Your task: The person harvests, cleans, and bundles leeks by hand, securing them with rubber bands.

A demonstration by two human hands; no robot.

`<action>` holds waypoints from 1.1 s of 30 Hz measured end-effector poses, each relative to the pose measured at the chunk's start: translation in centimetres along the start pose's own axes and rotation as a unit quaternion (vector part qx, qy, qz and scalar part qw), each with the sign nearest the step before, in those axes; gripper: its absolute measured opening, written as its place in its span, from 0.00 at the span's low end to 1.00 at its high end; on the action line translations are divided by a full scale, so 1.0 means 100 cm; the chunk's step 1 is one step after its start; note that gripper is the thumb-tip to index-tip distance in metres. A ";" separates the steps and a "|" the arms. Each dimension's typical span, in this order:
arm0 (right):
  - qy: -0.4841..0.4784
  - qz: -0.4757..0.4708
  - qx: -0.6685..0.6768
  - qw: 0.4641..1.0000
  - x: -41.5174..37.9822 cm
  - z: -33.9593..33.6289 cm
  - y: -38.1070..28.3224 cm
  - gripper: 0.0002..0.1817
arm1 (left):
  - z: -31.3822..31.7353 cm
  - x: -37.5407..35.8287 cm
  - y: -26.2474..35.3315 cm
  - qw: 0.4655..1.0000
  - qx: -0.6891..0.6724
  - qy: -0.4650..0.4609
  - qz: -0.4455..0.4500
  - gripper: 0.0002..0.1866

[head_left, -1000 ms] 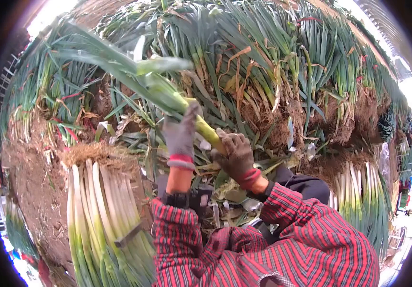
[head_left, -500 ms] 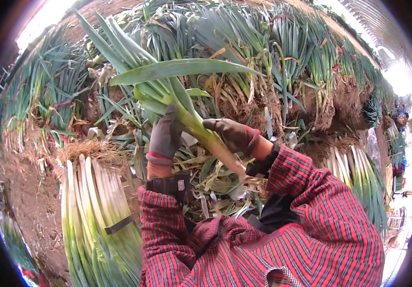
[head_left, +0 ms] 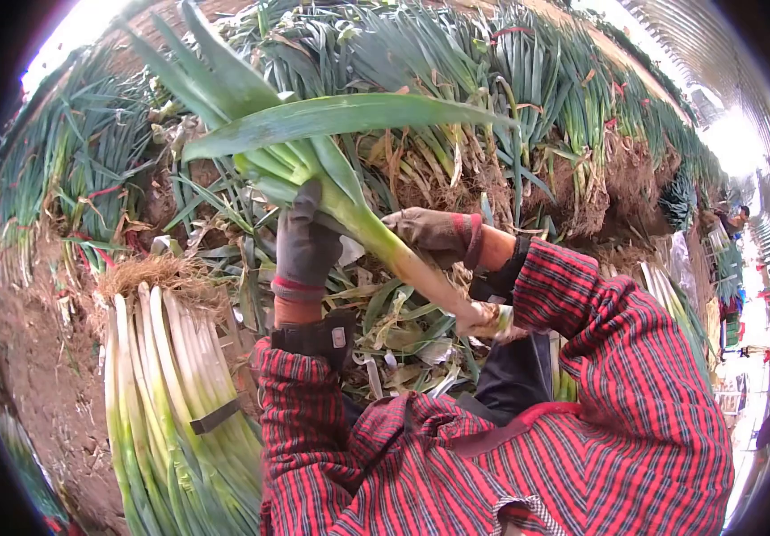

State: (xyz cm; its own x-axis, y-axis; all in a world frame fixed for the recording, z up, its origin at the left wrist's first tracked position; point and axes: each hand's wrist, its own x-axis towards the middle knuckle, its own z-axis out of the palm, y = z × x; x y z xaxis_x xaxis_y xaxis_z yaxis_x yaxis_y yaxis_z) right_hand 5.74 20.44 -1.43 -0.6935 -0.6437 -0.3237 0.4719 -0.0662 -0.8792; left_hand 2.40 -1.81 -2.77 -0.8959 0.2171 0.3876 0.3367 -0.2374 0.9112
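A large leek [head_left: 385, 243] slants across the middle of the head view. Its broad green leaves fan out to the upper left, and its pale root end points to the lower right, near my right sleeve. My left hand [head_left: 306, 241], in a dark grey glove, is closed around the stalk just below the leaves. Beside the stalk's right edge is my right hand [head_left: 434, 234], in a brownish glove. Its fingers are curled in and its fingertips meet the stalk's side. Whatever they pinch is hidden.
A bundle of trimmed leeks [head_left: 166, 384], bound with a dark band [head_left: 216, 417], lies at lower left. Rows of untrimmed leeks [head_left: 456, 89] with soil-covered roots line the back. Stripped leaves [head_left: 403, 335] litter the ground before me. Another bundle [head_left: 666, 290] lies at right.
The leek's root end has shifted to the right and its lower stalk looks paler. My right hand's fingers have curled in beside the stalk. My left hand keeps its hold.
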 end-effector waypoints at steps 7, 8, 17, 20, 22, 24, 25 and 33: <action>-0.027 0.138 -0.062 0.988 0.001 0.025 0.029 0.17 | 0.016 -0.001 0.015 0.991 -0.118 0.040 -0.053 0.18; -0.010 0.195 -0.220 0.956 0.003 0.022 0.030 0.18 | 0.021 -0.004 0.013 0.983 -0.165 0.049 -0.062 0.18; 0.114 -0.062 0.118 0.984 -0.019 0.026 -0.019 0.21 | 0.024 -0.009 0.003 0.985 0.121 -0.032 -0.119 0.16; 0.112 -0.094 0.139 0.979 -0.025 0.027 -0.005 0.21 | 0.036 -0.016 0.003 0.989 0.137 -0.052 0.012 0.19; 0.138 -0.096 0.114 0.979 -0.035 0.019 -0.004 0.22 | 0.041 -0.020 0.009 0.998 0.003 -0.062 -0.026 0.18; 0.144 -0.177 0.221 0.948 -0.044 0.006 -0.005 0.23 | 0.043 -0.028 0.018 0.944 -0.255 -0.071 -0.198 0.17; 0.147 -0.220 0.272 0.925 -0.049 0.001 -0.012 0.23 | 0.041 -0.037 0.019 0.934 -0.281 -0.050 -0.215 0.17; 0.219 -0.296 0.403 0.838 -0.125 -0.085 0.000 0.22 | 0.051 -0.111 -0.035 0.892 0.224 -0.320 -0.226 0.33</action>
State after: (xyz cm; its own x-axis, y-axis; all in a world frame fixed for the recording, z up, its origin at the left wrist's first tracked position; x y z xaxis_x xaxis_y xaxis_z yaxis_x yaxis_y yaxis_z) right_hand 9.78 34.95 -0.31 -0.9858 0.0131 -0.1676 0.0674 -0.8823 -0.4658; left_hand 12.67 1.47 -9.59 -0.6692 0.7246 -0.1649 0.1931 0.3838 0.9030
